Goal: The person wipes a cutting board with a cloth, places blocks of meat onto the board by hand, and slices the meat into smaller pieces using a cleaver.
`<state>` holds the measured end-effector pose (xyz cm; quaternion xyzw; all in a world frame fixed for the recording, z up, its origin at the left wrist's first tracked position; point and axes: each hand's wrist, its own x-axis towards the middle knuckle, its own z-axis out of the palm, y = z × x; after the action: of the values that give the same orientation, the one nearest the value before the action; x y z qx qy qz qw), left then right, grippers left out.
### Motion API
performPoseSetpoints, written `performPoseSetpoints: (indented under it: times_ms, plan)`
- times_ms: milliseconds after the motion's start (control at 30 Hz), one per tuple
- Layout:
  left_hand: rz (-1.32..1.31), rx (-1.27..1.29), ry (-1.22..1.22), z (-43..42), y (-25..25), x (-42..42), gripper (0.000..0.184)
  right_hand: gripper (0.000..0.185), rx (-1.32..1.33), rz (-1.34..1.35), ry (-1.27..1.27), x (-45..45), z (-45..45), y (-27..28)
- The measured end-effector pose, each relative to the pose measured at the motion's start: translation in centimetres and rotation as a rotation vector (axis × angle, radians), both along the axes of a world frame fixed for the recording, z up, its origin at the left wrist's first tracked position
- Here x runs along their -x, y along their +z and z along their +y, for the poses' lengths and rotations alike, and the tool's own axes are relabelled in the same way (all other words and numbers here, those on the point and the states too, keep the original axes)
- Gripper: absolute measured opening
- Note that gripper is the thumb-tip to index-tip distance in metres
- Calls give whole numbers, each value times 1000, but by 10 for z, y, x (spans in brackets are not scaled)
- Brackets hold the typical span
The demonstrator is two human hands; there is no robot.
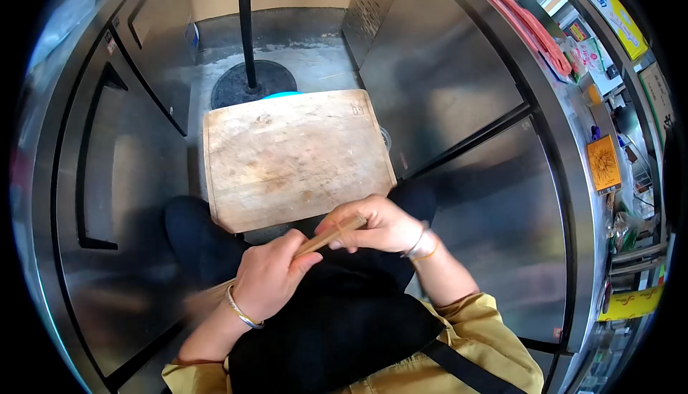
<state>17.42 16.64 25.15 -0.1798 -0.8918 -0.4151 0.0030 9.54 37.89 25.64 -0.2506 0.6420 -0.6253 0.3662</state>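
A long bundle of thin wooden sticks (328, 237) slants across my lap, its upper end towards the right. My left hand (270, 271) is wrapped round the middle of the bundle. Close to the upper end, my right hand (374, 223) pinches it between thumb and fingers. A thin reddish band seems to circle the sticks by the right fingers. Past my left wrist the lower end is blurred. Just beyond both hands lies a worn wooden board (294, 157), level in front of my knees.
Steel cabinet doors stand close on the left (136, 157) and right (494, 229). Behind the board a black pole (246, 21) rises from a round black base (233, 86). A counter along the right carries pink packets (527, 29) and an orange-brown box (603, 165).
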Motion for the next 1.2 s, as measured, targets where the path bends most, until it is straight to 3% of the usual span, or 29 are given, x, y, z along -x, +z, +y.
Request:
performPoseSetpoints:
  times_ms: [33,133,167,233,300,367,433,533,633,667,767,833,900,967,1000,1067,1133,1200]
  plan:
    - [5,1,-1,0,1,0,25,20,-129,4,33,-1,-3,-15]
    - [-334,-704,198,4,10,1,26,28,-3,-178,133,-29,-36,-37]
    - [-334,-701,198,2,9,1,26,32,123,-435,146,-38,-44,-52]
    - [-478,-776,220,-9,3,3,28,32,343,-555,49,-47,-46,-65]
    - [-555,-822,222,-18,3,1,31,32,592,-454,-147,-42,-39,-63]
    - [-440,-536,278,-21,13,-1,24,30,676,-511,-293,-30,-29,-52]
    - [-333,-442,231,-15,27,-1,21,30,856,-644,-307,-23,-29,-32]
    - [83,-119,180,-4,38,-1,20,36,988,-832,-251,-13,-21,-14]
    - [149,137,106,-3,43,-3,20,38,950,-874,-162,-8,-10,-3]
    - [149,138,107,-3,43,-3,20,40,929,-789,-107,-5,-3,-2]
    - [45,302,72,1,42,-4,20,28,533,-359,-117,-6,19,19]
    - [3,347,29,5,32,-3,22,17,93,-148,-111,-16,25,42]
    - [67,351,4,8,12,1,21,18,-160,572,-17,-30,14,47]
    - [21,426,-40,12,-5,6,19,23,-517,1049,115,-45,-4,50]
    - [3,477,-42,9,-15,11,18,31,-456,1253,132,-48,-4,47]
    - [-90,582,-49,5,-28,19,16,37,-387,1243,2,-52,-7,62]
    - [-51,495,-84,8,-26,17,17,45,-430,1233,-91,-46,-8,65]
    - [28,464,-144,16,-15,17,18,48,-521,1173,-127,-37,-10,31]
